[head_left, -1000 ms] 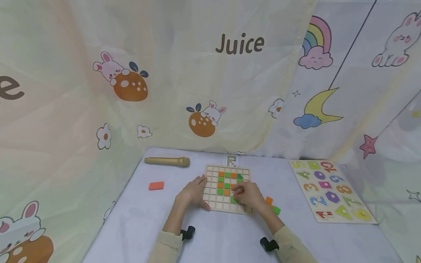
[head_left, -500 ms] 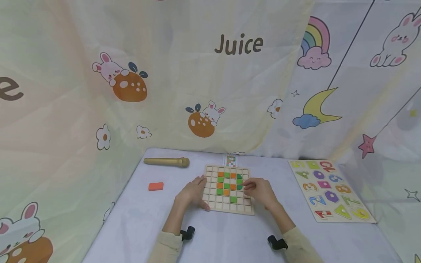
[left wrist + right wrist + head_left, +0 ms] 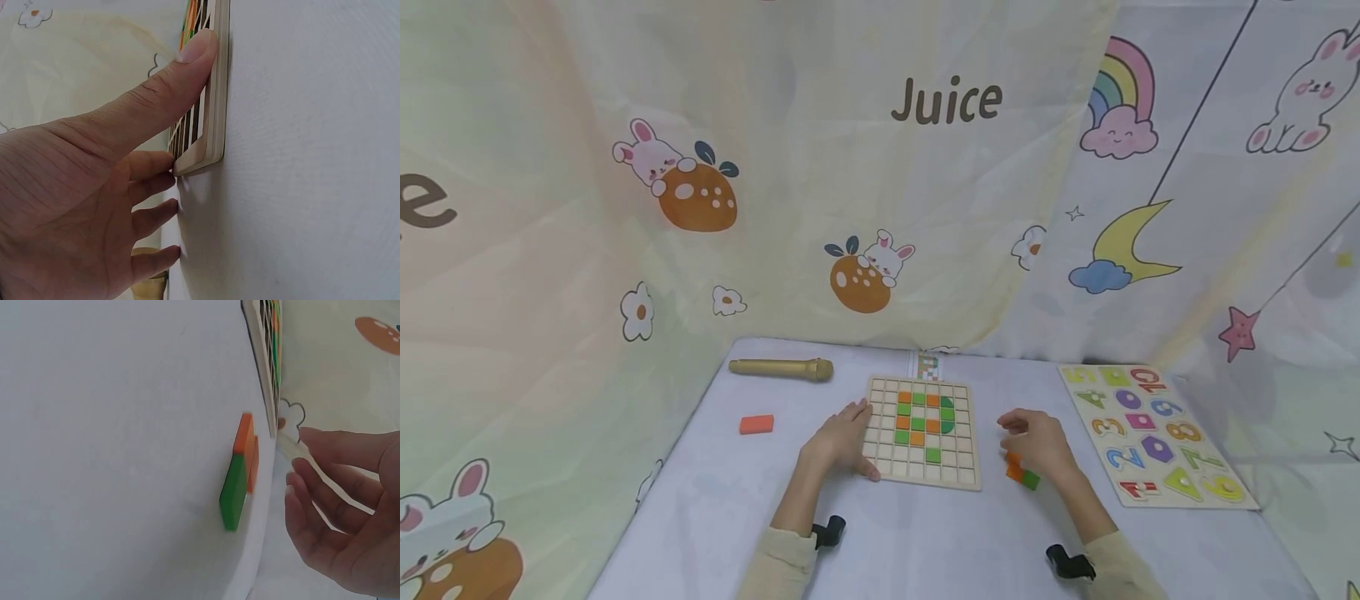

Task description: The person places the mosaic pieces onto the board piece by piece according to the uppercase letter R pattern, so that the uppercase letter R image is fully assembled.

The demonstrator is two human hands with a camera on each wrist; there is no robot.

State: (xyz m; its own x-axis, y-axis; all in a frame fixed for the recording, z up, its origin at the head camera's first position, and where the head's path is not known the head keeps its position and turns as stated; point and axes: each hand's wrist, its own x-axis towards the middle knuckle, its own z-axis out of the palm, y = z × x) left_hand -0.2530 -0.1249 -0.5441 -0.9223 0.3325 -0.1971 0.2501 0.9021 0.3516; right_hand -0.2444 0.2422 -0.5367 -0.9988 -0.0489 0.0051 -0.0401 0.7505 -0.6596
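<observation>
A wooden grid board (image 3: 958,458) lies on the white table, with orange and green tiles set in its upper and middle cells. Two green tiles with curved corners (image 3: 947,427) sit at the pattern's right side. My left hand (image 3: 838,439) rests on the board's left edge; in the left wrist view its thumb (image 3: 150,100) lies over the rim and the fingers spread along the side. My right hand (image 3: 1039,442) hovers right of the board, fingers loosely bent, nothing visible between them. Beneath it lie a loose green tile (image 3: 233,494) and orange tiles (image 3: 245,434).
A gold toy microphone (image 3: 781,368) lies at the back left, with an orange-red block (image 3: 756,424) nearer. Behind the board is a small pattern card (image 3: 928,365). A number-and-shape puzzle board (image 3: 1157,437) lies at the right. Printed cloth (image 3: 775,267) hangs behind the table.
My right hand has let go of a curved green tile at the board's right side and moved right, over the loose tiles. My left hand has stayed on the board.
</observation>
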